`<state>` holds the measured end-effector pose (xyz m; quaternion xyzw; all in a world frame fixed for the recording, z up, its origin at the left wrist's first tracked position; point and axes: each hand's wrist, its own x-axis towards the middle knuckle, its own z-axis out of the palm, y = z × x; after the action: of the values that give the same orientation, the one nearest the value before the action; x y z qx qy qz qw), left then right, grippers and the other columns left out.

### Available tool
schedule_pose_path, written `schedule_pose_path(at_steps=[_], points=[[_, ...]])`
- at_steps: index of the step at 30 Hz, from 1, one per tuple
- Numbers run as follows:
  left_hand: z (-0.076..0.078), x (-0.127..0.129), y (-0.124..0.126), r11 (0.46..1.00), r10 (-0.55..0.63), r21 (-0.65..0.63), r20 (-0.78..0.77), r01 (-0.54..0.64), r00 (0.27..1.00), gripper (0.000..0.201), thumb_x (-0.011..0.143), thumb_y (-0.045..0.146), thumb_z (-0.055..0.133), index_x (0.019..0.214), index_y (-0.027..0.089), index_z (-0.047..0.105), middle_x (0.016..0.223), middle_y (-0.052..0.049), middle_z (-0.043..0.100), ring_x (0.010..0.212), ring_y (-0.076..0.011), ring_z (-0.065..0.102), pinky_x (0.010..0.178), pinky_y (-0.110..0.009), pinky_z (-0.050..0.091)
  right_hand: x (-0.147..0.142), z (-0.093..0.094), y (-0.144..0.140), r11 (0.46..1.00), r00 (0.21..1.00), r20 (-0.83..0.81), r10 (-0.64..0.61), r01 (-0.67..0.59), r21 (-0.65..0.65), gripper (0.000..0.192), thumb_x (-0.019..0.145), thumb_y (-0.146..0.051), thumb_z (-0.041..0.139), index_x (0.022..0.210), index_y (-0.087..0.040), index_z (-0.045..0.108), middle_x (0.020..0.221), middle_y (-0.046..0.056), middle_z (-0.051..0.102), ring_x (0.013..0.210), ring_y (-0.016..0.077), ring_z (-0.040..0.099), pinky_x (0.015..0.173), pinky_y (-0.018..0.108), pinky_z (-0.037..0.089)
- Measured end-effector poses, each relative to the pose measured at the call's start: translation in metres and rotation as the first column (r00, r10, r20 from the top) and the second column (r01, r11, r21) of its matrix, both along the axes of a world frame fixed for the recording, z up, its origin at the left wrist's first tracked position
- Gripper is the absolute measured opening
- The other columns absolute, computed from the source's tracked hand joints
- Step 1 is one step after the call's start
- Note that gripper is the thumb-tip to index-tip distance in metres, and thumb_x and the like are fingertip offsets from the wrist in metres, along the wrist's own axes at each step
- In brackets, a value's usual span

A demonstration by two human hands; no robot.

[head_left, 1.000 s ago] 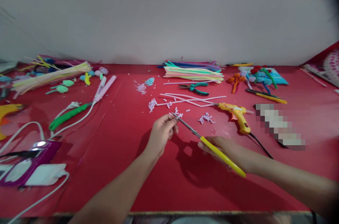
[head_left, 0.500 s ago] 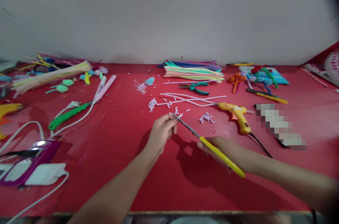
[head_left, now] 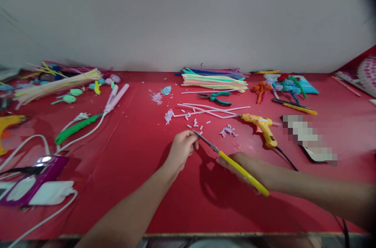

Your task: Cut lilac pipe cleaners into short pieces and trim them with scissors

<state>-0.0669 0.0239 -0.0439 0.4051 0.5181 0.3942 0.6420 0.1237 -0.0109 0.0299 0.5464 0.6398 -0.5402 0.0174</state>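
On the far left of the red counter [head_left: 123, 185] lie a purple device [head_left: 35, 175] with white cables [head_left: 44, 220], a yellow tool [head_left: 7, 123] at the edge, and a fan of pale sticks [head_left: 55, 83] with small green and blue pompoms [head_left: 72, 95] beside it. A green stem [head_left: 75, 127] lies next to a pink wand [head_left: 116, 97] on a white cord.

The left hand [head_left: 181, 149] hovers just over the counter near the middle, fingers pinched together at the tip of the scissors [head_left: 232, 164]; whatever small piece it pinches is too small to make out. Beyond it lie pale pink cut bits [head_left: 194, 123] and two fluffy scraps [head_left: 160, 94].

The scissors slant from the left fingertips down to the right hand [head_left: 245, 166], which is closed round the yellow handles. The blades look nearly together, though I cannot tell for sure.

Farther back sit long pink sticks [head_left: 211, 110], green pliers [head_left: 217, 97] and a stack of coloured sticks [head_left: 214, 78]. A little bow-like piece [head_left: 228, 130] lies near the yellow glue gun [head_left: 263, 126], whose black cord runs toward the right arm. To the right are orange, red and blue flowers [head_left: 282, 83], a yellow-handled cutter [head_left: 295, 106] and a blurred patch.
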Motion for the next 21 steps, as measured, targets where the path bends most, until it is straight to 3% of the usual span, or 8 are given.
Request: schedule_pose_path(at_steps=[3, 7, 15, 21], points=[[0.000, 0.000, 0.001, 1.000, -0.009, -0.005, -0.011, 0.009, 1.000, 0.014, 0.073, 0.022, 0.048, 0.062, 0.015, 0.045, 0.048, 0.003, 0.050, 0.031, -0.0009, 0.023, 0.033, -0.018, 0.010, 0.001, 0.003, -0.001, 0.996, 0.999, -0.030, 0.025, -0.027, -0.087, 0.038, 0.072, -0.056, 0.041, 0.062, -0.019, 0.041, 0.046, -0.005, 0.038, 0.037, 0.0069, 0.035, 0.037, 0.021, 0.026], [0.002, -0.001, 0.001, 0.999, -0.033, -0.004, 0.025, 0.033, 0.999, 0.014, 0.075, 0.025, 0.048, 0.065, 0.015, 0.046, 0.051, 0.002, 0.053, 0.031, -0.0008, 0.023, 0.034, -0.018, 0.011, 0.001, -0.005, 0.000, 0.992, 0.999, 0.022, -0.030, 0.032, -0.120, 0.039, 0.073, -0.057, 0.040, 0.064, -0.019, 0.041, 0.045, -0.006, 0.038, 0.036, 0.0065, 0.036, 0.035, 0.020, 0.026], [0.017, 0.003, -0.005, 0.984, -0.172, -0.025, 0.144, 0.178, 0.974, 0.012, 0.075, 0.025, 0.049, 0.070, 0.015, 0.048, 0.051, 0.001, 0.056, 0.033, -0.0013, 0.029, 0.035, -0.015, 0.015, -0.010, -0.021, 0.027, 0.960, 0.974, -0.015, -0.226, 0.226, 0.168, 0.022, 0.073, -0.037, 0.046, 0.063, -0.017, 0.047, 0.040, -0.006, 0.038, 0.036, 0.0077, 0.039, 0.038, 0.020, 0.026], [0.022, 0.007, -0.011, 0.970, -0.225, -0.079, 0.074, 0.231, 0.972, 0.007, 0.072, 0.022, 0.050, 0.074, 0.015, 0.051, 0.053, 0.000, 0.060, 0.034, -0.0020, 0.036, 0.034, -0.013, 0.019, -0.031, -0.030, 0.036, 0.908, 0.917, -0.261, -0.302, 0.360, 0.216, 0.017, 0.066, -0.032, 0.053, 0.066, -0.017, 0.046, 0.052, -0.005, 0.046, 0.044, 0.0071, 0.040, 0.042, 0.019, 0.030]])
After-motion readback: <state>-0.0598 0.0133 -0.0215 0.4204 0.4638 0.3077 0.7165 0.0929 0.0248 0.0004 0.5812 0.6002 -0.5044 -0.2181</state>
